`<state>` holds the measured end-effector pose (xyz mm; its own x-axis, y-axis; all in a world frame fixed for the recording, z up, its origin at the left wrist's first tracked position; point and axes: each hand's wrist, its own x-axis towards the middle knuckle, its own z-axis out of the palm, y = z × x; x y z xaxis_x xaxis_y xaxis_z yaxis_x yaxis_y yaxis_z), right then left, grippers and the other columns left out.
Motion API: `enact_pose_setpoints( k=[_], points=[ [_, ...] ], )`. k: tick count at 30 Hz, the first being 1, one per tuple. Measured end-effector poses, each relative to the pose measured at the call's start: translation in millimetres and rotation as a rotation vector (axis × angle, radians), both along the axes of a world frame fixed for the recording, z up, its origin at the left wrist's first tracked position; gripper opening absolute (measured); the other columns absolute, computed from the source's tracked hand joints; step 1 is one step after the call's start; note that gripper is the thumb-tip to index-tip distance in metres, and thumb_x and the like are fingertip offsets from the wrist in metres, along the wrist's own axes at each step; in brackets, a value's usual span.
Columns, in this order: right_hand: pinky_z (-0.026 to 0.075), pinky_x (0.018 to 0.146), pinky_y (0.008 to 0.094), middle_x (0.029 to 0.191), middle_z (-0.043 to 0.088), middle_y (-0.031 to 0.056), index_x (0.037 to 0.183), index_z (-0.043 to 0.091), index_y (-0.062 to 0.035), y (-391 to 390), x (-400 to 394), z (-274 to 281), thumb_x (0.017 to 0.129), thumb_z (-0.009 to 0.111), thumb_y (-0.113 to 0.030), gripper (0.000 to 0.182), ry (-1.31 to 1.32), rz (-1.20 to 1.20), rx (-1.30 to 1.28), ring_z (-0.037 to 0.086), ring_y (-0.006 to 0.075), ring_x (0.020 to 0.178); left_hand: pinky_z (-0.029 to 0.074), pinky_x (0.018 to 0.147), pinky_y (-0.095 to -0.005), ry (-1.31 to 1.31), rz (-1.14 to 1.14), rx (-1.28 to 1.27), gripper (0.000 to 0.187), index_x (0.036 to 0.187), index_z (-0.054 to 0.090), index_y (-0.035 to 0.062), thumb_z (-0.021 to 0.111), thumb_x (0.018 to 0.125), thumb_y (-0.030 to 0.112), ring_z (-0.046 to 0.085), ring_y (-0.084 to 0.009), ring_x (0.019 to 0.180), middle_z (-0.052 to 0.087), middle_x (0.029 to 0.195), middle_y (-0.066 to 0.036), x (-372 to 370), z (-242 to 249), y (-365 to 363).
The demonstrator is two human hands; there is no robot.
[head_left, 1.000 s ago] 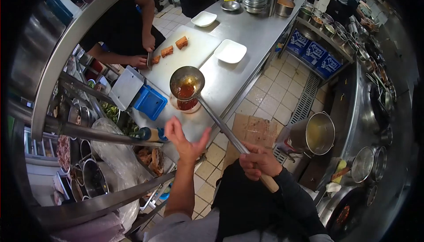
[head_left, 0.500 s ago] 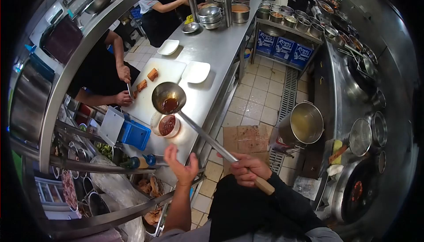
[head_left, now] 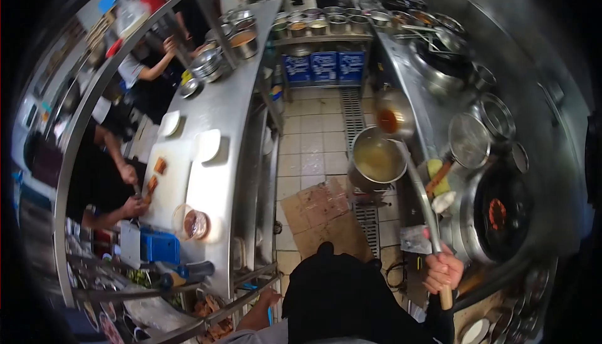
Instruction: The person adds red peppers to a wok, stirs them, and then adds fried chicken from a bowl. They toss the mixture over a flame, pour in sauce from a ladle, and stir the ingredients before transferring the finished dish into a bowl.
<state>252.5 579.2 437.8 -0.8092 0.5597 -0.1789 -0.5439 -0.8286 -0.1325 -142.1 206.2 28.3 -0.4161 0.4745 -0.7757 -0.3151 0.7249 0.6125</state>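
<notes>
My right hand (head_left: 443, 272) is wrapped around the wooden end of a long-handled ladle (head_left: 423, 203). The ladle reaches forward, with some red-brown sauce (head_left: 389, 120) in its bowl. In this view the bowl overlaps the back rim of a tall metal pot (head_left: 378, 156) holding cloudy yellowish liquid. Low beside the steel table's near end is my left hand (head_left: 269, 298), small and blurred, its fingers not clearly visible. To the right of the ladle, a wok (head_left: 501, 218) on the range has red sauce at its bottom.
On the left table (head_left: 216, 127) stand a tub of red sauce (head_left: 196, 224), white dishes (head_left: 207, 145) and a cutting board (head_left: 164, 178) where another person's hands (head_left: 133, 206) cut browned pieces. A strainer (head_left: 469, 140) rests on the range. Cardboard (head_left: 326, 218) covers part of the tiled floor.
My view has turned right. The ladle has swung from above the sauce tub on the table across to the pot and range side. My left hand, open before, has dropped lower.
</notes>
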Motion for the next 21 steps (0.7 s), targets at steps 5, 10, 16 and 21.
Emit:
enact_pose_setpoints(
  k=[5,10,16,21],
  points=[
    [0.030,0.028,0.0242,0.062,0.039,-0.0002,0.144,0.031,-0.0142,-18.9,113.5,-8.8,0.096,0.039,-0.009,0.049,-0.350,-0.537,0.144,0.033,0.0067,0.034,0.054,0.074,-0.0409,0.522,-1.209,-0.260,0.022,0.082,0.070,0.0042,0.070,0.078,0.026,0.068,-0.0288,0.078,0.068,0.078,-0.015,-30.0,-14.5,50.7],
    [0.028,0.031,0.0244,0.057,0.037,-0.0019,0.131,0.043,-0.0134,-6.7,206.5,-41.9,0.095,0.047,-0.009,0.036,-0.987,-0.860,0.164,0.034,0.0076,0.038,0.050,0.053,-0.0307,0.203,-0.246,-0.009,0.018,0.098,0.058,0.0021,0.064,0.082,0.008,0.058,-0.0161,0.058,0.062,0.074,-0.010,-26.8,41.5,167.9],
    [0.040,0.037,0.0314,0.060,0.051,0.0040,0.102,0.055,0.0000,33.9,283.2,-90.2,0.079,0.055,-0.004,0.023,-1.738,-0.784,0.263,0.048,0.0150,0.038,0.041,0.049,-0.0233,0.125,-0.279,0.157,0.019,0.100,0.052,0.0040,0.062,0.084,0.003,0.052,-0.0114,0.059,0.057,0.075,-0.003,14.8,89.5,258.2],
    [0.046,0.041,0.0327,0.068,0.060,0.0137,0.135,0.044,0.0087,57.7,297.3,-117.3,0.077,0.057,-0.004,0.061,-2.103,-0.715,0.338,0.055,0.0185,0.041,0.045,0.052,-0.0254,0.105,-0.437,0.116,0.018,0.100,0.051,0.0019,0.061,0.085,0.004,0.055,-0.0134,0.061,0.058,0.078,-0.005,29.0,79.9,247.5]
  ],
)
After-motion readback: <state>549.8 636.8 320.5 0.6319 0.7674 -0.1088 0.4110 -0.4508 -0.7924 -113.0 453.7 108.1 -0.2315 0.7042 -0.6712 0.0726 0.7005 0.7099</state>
